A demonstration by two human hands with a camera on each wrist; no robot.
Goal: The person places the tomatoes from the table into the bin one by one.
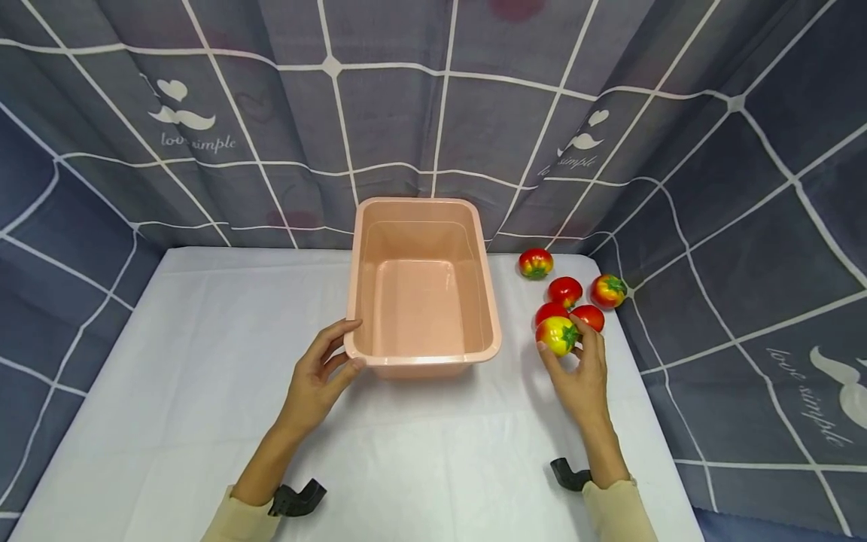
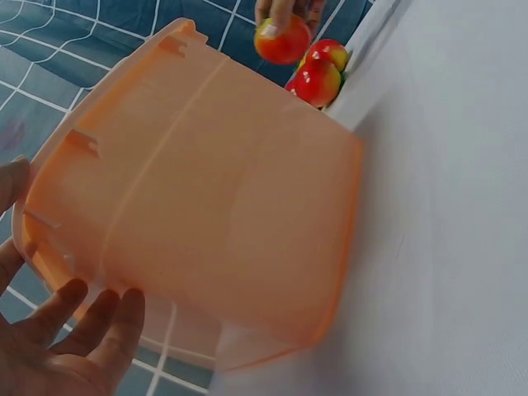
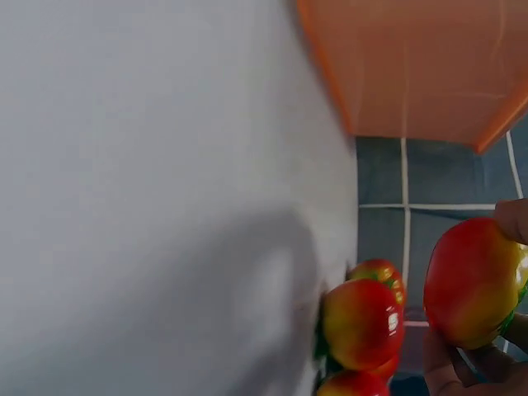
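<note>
One person is using two hands on one tub and six fruits.
The left hand [image 1: 321,376] is gripping the rim of the single pink tub [image 1: 420,361], standing at the centre of the frame, at its lower-left corner; the right hand [image 1: 579,376] is pinching one red-and-yellow fruit [image 1: 555,335] between fingers and thumb, right of centre. Five other fruits [image 1: 565,290] are lying around and just beyond it on one white table [image 1: 433,459], toward the frame's right.

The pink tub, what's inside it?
No objects show inside the pink tub, just its floor and walls; the near wall's inner face is hidden behind the front rim.
</note>
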